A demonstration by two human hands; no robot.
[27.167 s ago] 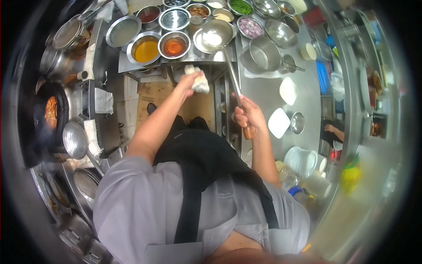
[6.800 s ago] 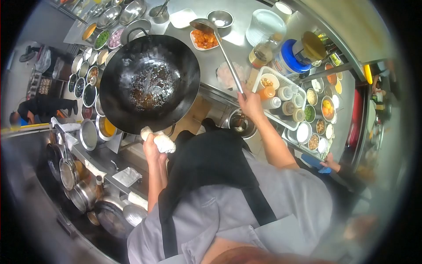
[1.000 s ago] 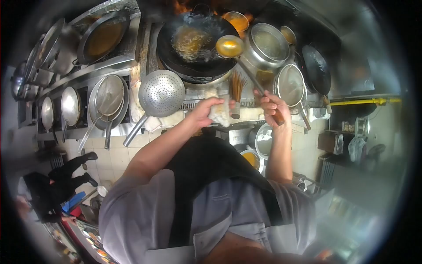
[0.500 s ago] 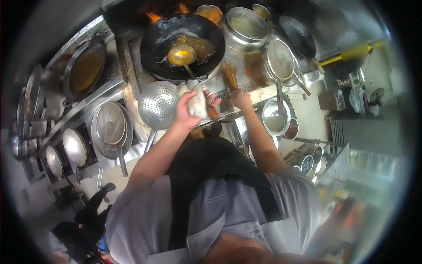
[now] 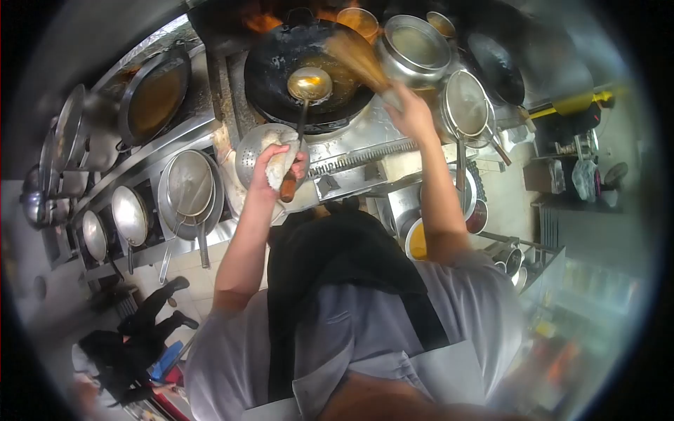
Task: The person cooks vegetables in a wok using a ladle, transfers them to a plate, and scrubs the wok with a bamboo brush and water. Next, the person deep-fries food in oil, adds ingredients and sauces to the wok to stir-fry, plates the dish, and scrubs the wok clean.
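My left hand [image 5: 260, 173] is closed round a folded white cloth [image 5: 279, 167] and the handle of a ladle [image 5: 309, 85]. The ladle's wooden handle end sticks out below my fingers. Its bowl, with some shiny yellowish liquid, is over the inside of a black wok [image 5: 270, 67]. My right hand [image 5: 413, 116] grips a bamboo wok brush [image 5: 357, 57], whose bristles are smeared by motion above the wok's right side. Under my left hand lies a perforated metal strainer [image 5: 247, 151], partly covered by hand and cloth.
Flames [image 5: 263, 22] rise behind the wok. To its right stand a metal pot [image 5: 418, 45] and a mesh strainer [image 5: 467, 105]. A second wok [image 5: 154, 98] with brownish liquid sits at left, near several hanging strainers and ladles. Another person [image 5: 116, 361] is at lower left.
My right hand has lifted the brush from the stove front up over the wok. My left hand has shifted left with the cloth and ladle handle. The whole view has shifted slightly.
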